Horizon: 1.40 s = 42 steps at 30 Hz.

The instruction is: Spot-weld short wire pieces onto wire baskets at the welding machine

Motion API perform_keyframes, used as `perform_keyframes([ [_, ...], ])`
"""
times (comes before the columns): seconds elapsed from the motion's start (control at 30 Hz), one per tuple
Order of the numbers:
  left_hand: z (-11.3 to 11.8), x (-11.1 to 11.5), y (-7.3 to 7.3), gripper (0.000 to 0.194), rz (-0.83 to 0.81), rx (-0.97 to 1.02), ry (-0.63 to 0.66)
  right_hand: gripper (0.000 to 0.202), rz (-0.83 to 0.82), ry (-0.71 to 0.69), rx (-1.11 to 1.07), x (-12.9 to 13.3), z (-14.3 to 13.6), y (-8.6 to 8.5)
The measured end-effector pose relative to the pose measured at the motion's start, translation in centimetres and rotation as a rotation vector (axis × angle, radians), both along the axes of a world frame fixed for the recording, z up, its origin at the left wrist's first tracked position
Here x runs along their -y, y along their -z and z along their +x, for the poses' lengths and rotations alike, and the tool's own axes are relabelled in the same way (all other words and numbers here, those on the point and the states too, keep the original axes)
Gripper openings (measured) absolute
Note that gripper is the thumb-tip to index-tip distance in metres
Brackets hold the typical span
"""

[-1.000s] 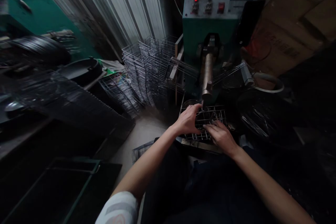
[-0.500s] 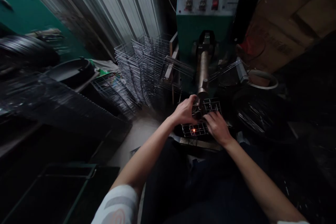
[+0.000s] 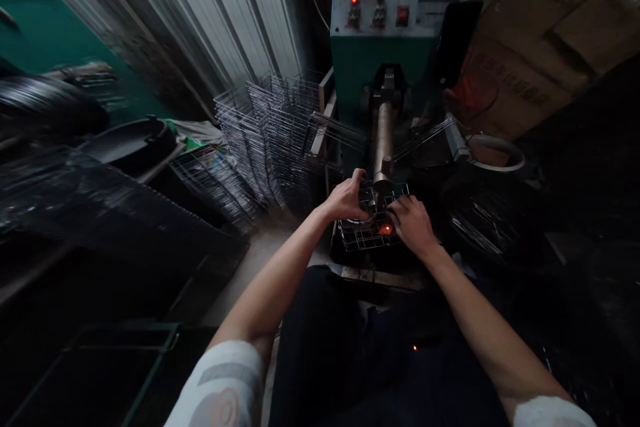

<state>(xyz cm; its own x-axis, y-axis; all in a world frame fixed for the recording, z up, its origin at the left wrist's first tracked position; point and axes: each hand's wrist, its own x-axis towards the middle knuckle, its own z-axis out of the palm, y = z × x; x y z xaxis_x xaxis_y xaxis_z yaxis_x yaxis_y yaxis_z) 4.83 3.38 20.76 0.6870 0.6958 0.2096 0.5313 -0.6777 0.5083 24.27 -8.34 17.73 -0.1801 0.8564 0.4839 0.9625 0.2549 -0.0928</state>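
Observation:
A small wire rack (image 3: 357, 240) of crossed metal rods lies under the cylindrical electrode arm of a spot welder (image 3: 384, 140). My left hand (image 3: 346, 200) is at the rack's left side, thumb raised and fingers curled down at the wires. On the right side, my right hand (image 3: 413, 221) has its fingers bent over the rack's rods. The welder's tip comes down between the two hands. An orange glow (image 3: 385, 229) shows on the wires beside my right fingers. Exactly how the fingertips grip is partly hidden.
Stacks of wire racks (image 3: 270, 133) stand to the left by corrugated metal sheeting. The welder's control panel (image 3: 400, 8) has a lit red lamp. Cardboard boxes (image 3: 540, 73) are at the right, near a round container (image 3: 495, 152). A tiny spark (image 3: 415, 347) shows over my lap.
The wire rack has shifted under the welder tip, with both hands still at it. The glow is now nearer my right hand, and a spark has appeared lower down.

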Motion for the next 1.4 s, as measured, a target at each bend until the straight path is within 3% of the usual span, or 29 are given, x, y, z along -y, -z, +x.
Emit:
perform_keyframes([
  [0.3, 0.3, -0.7, -0.1, 0.106, -0.017, 0.009, 0.053, 0.012, 0.024, -0.075, -0.132, -0.7, 0.2, 0.4],
  [0.43, -2.3, -0.9, 1.0, 0.125, -0.025, 0.077, 0.037, 0.012, 0.025, -0.116, -0.328, 1.0, 1.0, -0.6],
  [0.5, -4.6, -0.8, 3.3, 0.142, -0.072, 0.173, -0.017, 0.012, 0.005, -0.091, -0.491, 2.5, 1.8, -1.0],
  [0.57, -6.6, -0.4, 6.7, 0.155, -0.224, 0.294, -0.06, 0.012, -0.07, -0.05, -0.73, 4.1, 2.4, -1.2],
  [0.7, -7.3, 0.8, 13.8, 0.151, -0.673, 0.529, -0.034, 0.04, -0.239, 0.019, -1.32, 6.0, 1.7, -1.4],
  [0.77, -6.5, 1.0, 15.8, 0.145, -0.754, 0.628, 0.0, 0.049, -0.292, 0.066, -1.469, 6.5, 0.8, -1.8],
  [0.83, -5.9, 0.8, 16.7, 0.147, -0.758, 0.684, 0.015, 0.043, -0.351, 0.069, -1.53, 6.7, -0.1, -2.4],
  [0.93, -6.2, 0.7, 16.8, 0.149, -0.714, 0.669, -0.018, 0.033, -0.458, -0.06, -1.588, 7.3, -0.6, -3.1],
  [1.03, -7.9, 2.3, 15.9, 0.141, -0.605, 0.572, -0.047, 0.048, -0.575, -0.291, -1.562, 8.8, -0.7, -4.4],
  [1.1, -9.0, 4.4, 14.8, 0.136, -0.477, 0.479, -0.021, 0.049, -0.641, -0.368, -1.419, 10.2, -1.0, -5.5],
  [1.2, -9.4, 7.9, 12.4, 0.138, -0.34, 0.323, 0.027, 0.029, -0.68, -0.349, -1.059, 11.6, -2.3, -6.9],
  [1.3, -7.8, 10.1, 9.7, 0.146, -0.277, 0.113, 0.008, 0.022, -0.616, -0.392, -0.707, 11.1, -4.0, -5.9],
  [1.4, -5.3, 11.0, 7.2, 0.146, -0.17, -0.1, -0.014, 0.019, -0.527, -0.39, -0.388, 9.5, -5.0, -2.6],
])
